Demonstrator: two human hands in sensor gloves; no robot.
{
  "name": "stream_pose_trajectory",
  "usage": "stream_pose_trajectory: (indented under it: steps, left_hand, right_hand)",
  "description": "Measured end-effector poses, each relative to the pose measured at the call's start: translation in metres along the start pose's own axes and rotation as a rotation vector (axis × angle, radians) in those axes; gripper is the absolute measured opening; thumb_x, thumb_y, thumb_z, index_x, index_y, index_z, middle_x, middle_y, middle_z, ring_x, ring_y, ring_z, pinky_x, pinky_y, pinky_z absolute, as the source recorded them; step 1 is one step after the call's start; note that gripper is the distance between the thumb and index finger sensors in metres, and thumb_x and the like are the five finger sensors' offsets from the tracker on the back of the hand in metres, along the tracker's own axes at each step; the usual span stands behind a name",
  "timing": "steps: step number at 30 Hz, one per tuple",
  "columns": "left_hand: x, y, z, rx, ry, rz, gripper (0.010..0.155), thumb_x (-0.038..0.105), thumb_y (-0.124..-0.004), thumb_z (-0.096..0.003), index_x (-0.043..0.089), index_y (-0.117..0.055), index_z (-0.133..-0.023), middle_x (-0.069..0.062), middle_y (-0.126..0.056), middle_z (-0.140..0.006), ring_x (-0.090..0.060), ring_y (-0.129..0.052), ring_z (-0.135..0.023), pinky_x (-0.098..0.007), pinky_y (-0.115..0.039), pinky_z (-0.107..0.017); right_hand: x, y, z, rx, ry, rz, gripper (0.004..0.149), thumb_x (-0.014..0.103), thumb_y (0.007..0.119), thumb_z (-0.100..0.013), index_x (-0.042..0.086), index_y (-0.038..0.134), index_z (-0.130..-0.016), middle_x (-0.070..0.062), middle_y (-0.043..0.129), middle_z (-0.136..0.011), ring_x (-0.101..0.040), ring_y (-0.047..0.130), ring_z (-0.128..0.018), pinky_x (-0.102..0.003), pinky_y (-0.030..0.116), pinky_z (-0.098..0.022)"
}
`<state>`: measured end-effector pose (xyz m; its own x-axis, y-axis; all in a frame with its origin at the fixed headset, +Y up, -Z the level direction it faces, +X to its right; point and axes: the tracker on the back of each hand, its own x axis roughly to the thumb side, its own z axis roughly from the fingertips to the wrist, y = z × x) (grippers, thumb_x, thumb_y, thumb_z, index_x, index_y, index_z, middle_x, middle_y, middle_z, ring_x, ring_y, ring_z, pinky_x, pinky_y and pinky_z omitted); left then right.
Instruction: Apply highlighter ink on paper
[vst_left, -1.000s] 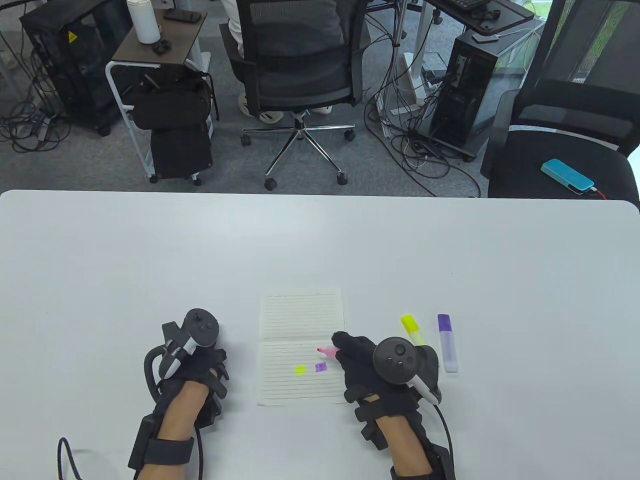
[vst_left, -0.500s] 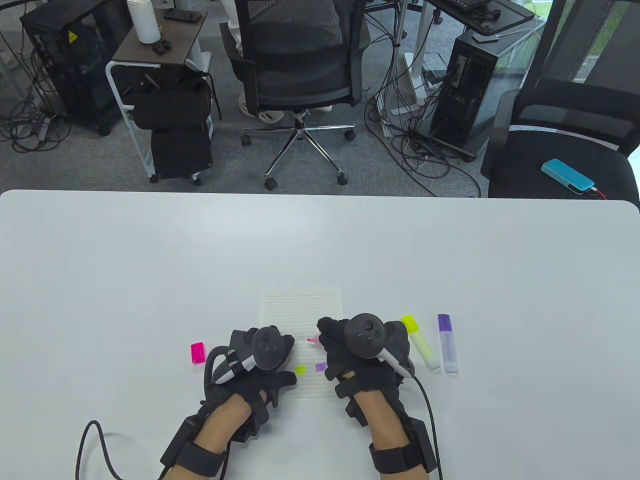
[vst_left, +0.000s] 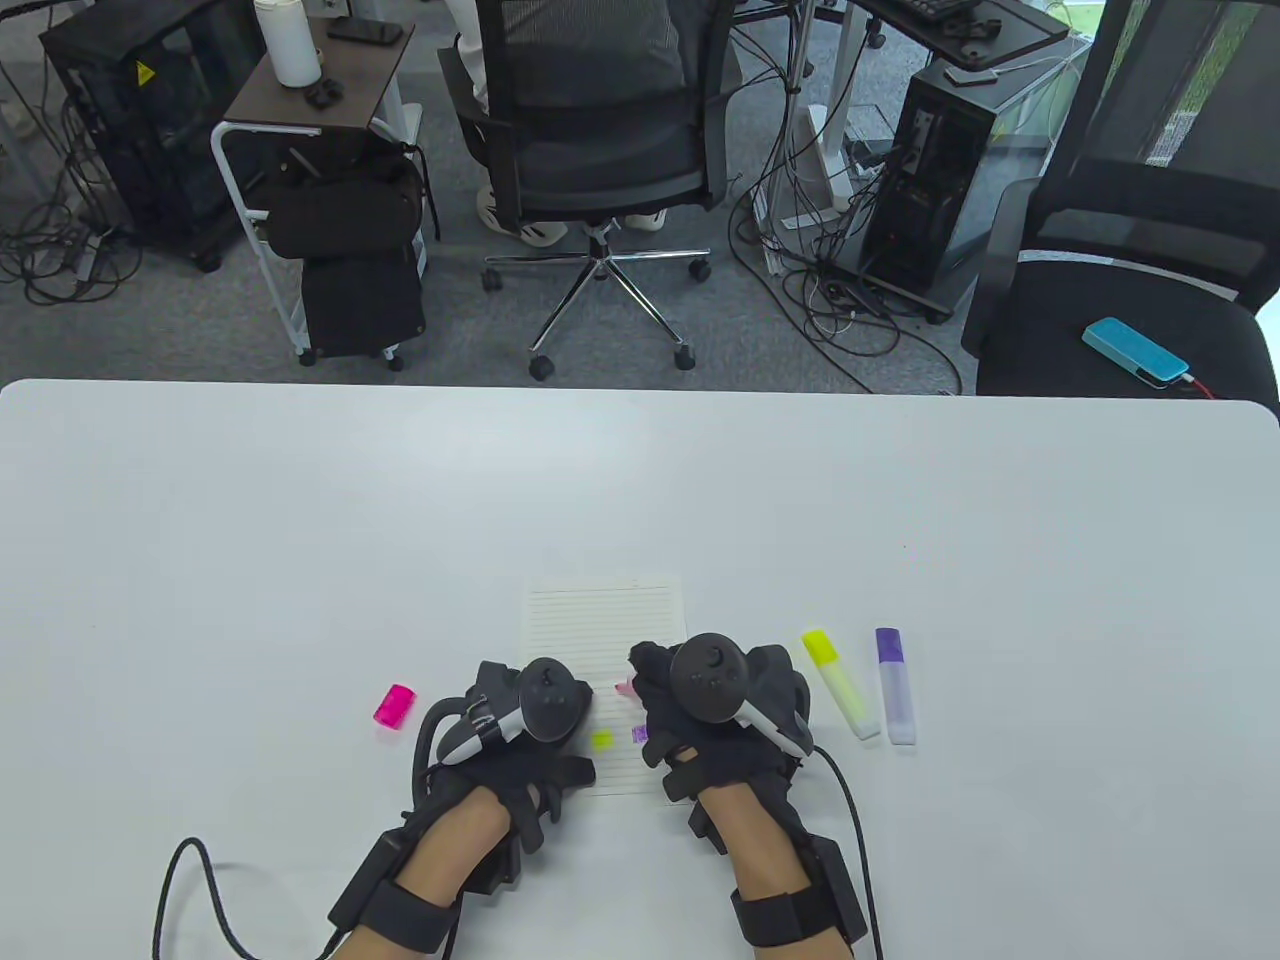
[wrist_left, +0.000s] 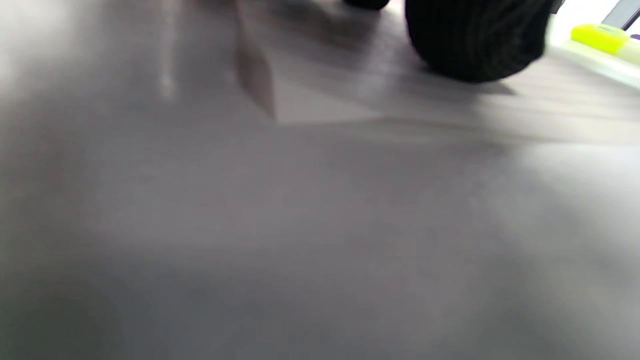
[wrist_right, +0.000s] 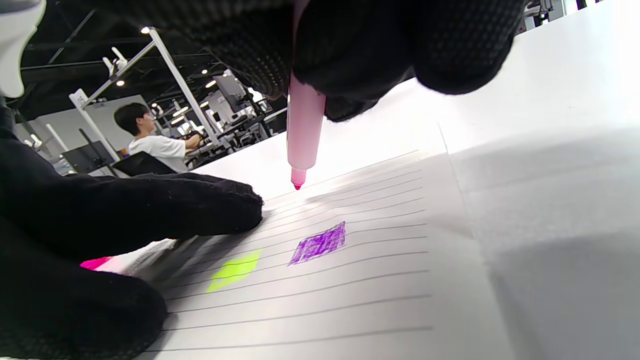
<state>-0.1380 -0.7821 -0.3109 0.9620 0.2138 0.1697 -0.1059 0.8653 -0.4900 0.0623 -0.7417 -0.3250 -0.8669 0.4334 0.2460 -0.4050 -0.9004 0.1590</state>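
White table (vst_left: 300, 520), rounded far corners. Lying on it, as I read the view: lined paper (vst_left: 605, 620) near the front edge; pink cap (vst_left: 394, 706) to its left; yellow highlighter (vst_left: 841, 684) and purple highlighter (vst_left: 895, 686) side by side to its right, seemingly not touching.

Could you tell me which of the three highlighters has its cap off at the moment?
The pink highlighter, gripped by the right hand; its bare tip shows. The yellow highlighter and purple highlighter lie capped.
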Motion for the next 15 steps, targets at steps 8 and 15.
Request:
stream_pose_trajectory:
  steps: [8,15]
  left_hand:
    - [-0.0004,0.0005,-0.0005,-0.004,0.005,0.000,0.079,0.057,-0.077,-0.0429,0.037,-0.038,-0.108,-0.002,-0.023,-0.116,-0.039,-0.029,-0.107,-0.068,-0.025,-0.073]
    - [-0.0005,0.0011,-0.0009,-0.005,0.005,-0.001,0.079,0.057,-0.078,-0.0426,0.037,-0.039,-0.108,-0.002,-0.023,-0.116,-0.039,-0.029,-0.106,-0.067,-0.028,-0.073]
  right_hand:
    - [-0.0023,0.0048,-0.0023,0.025,0.017,0.022,0.039,0.028,0.079,-0.064,0.017,0.075,-0.102,-0.018,0.084,-0.087,-0.024,0.090,-0.049,-0.051,0.079,-0.052]
    - [-0.0012,0.0008,-0.0011,0.067,0.023,-0.002,0.038,0.026,0.080,-0.063,0.013,0.078,-0.099,-0.020,0.087,-0.083,-0.025,0.091,-0.045,-0.052,0.080,-0.050]
